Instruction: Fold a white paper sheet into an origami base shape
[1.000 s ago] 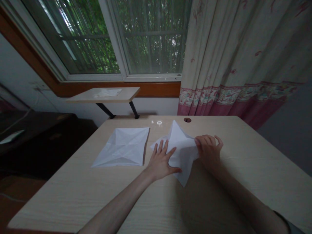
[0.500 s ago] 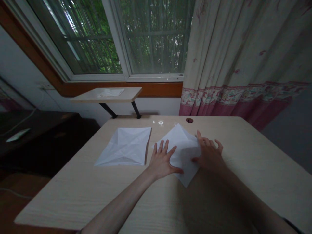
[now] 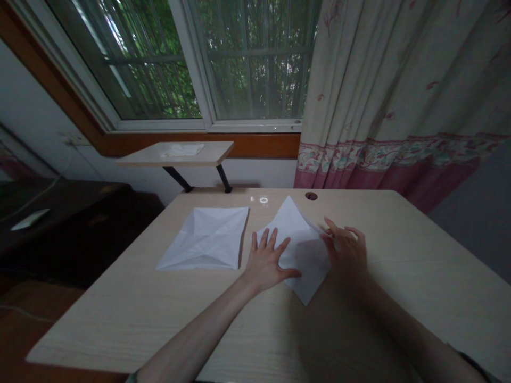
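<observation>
The folded white paper [image 3: 297,250] lies on the wooden table [image 3: 359,319], its far point just short of the round cable hole [image 3: 311,196]. The left hand [image 3: 266,261] presses flat on its left part, fingers spread wide, while the right hand [image 3: 346,248] touches its right edge with loosely curled fingers. A second creased sheet [image 3: 207,238] lies flat just left of the paper.

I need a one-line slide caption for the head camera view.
Left hand flat on a folded paper, right hand at its edge; a creased sheet lies beside.

Dim daylight from the window [image 3: 191,58], edges bowed, soft focus
</observation>
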Demonstrator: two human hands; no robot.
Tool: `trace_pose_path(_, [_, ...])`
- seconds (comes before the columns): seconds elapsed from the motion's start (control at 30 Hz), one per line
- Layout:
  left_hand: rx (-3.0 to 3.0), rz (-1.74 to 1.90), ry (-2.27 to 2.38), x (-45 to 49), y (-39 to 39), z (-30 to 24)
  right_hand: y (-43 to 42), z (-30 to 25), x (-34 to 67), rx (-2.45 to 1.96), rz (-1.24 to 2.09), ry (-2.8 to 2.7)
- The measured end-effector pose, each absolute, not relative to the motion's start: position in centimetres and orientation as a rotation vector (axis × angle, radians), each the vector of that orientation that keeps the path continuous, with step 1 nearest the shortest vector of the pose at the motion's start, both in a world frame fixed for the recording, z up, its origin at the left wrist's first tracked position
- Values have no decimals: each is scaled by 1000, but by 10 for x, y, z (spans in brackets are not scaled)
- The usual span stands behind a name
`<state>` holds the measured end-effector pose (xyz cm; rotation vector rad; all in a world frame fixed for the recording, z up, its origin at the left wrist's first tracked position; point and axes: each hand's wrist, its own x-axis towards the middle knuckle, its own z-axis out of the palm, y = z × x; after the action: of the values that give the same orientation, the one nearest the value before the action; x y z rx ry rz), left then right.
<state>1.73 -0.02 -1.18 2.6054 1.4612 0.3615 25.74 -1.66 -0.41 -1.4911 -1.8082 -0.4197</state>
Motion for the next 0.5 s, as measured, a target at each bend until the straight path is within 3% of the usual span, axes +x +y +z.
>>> trace_pose_path(0.27, [2573, 495, 1521, 16, 1, -9, -25, 1, 249, -1305, -339, -1700])
trace_pose_path(0.5, [2451, 1100, 1590, 9, 5, -2, -37, 2, 257, -1078, -35, -1812])
